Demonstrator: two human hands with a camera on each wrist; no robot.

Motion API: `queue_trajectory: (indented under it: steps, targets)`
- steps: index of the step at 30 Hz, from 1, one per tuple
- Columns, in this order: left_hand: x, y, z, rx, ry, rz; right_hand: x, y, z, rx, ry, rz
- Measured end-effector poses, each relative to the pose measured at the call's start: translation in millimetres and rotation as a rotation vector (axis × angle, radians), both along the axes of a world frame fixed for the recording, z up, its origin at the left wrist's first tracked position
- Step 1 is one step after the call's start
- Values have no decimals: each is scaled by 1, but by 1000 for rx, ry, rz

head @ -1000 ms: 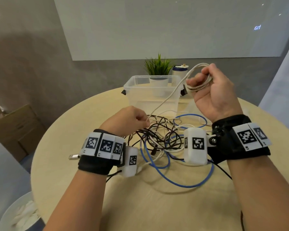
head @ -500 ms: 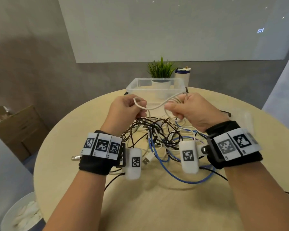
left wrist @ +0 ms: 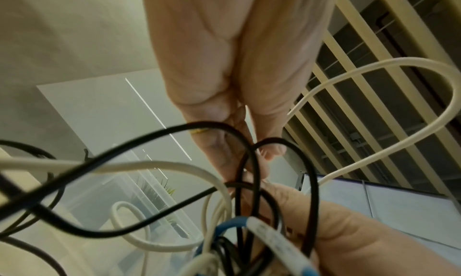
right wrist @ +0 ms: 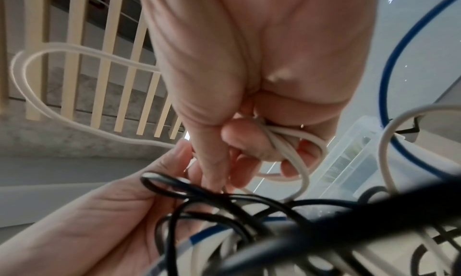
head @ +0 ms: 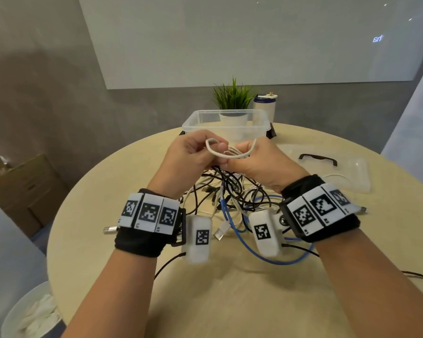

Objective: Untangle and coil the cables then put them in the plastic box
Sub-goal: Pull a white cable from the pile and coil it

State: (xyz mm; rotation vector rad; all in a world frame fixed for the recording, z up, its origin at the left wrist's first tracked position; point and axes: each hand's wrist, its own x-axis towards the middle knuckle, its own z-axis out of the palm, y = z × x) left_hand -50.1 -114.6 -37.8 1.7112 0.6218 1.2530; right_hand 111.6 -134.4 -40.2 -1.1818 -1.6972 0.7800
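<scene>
- The left hand (head: 188, 154) and the right hand (head: 257, 159) are raised together over the tangle (head: 232, 191), almost touching each other, in front of the box (head: 226, 123).
- The right hand is closed around a small coil of the white cable (head: 230, 153); in the right wrist view several white turns pass between its curled fingers (right wrist: 252, 148).
- The left hand pinches the same white cable. One loop of it stands up above the thumb, and a free loop (left wrist: 389, 114) goes out to the side in the left wrist view.
- The relation that matters: the coil lies across between the two hands, with its long axis left to right, and the box is straight behind it, farther from the person. The opening of the box looks up and I see no cables inside.
- The right hand holds most of the coil and is a little nearer to the box, so I judge it is the hand that will carry the coil forward.
- Black cables (left wrist: 159, 209) hang just under both hands, and the blue cable (head: 274, 261) lies lower on the table (head: 230, 301). I cannot tell if the white cable is already free from them.
- If it is not free, a forward move can drag the tangle along.
- The lid (head: 340, 167) lies on the right, apart from the box.
</scene>
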Motion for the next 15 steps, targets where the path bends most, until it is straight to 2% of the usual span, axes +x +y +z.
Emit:
queue_trajectory:
  steps: [2, 4, 8, 10, 15]
  targets:
    - [-1, 0, 1, -9, 7, 35, -2, 0, 1, 12, -21, 2]
    - [-3, 3, -1, 9, 93, 97, -2, 1, 2, 4, -24, -39]
    - [-7, 6, -6, -86, 508, 95, 0, 3, 5, -3, 49, -124]
    - [-8, 3, -6, -107, 631, 72, 3, 3, 6, 8, 53, -162]
    - [-10, 0, -1, -77, 697, 54, 13, 1, 10, 22, 101, -256]
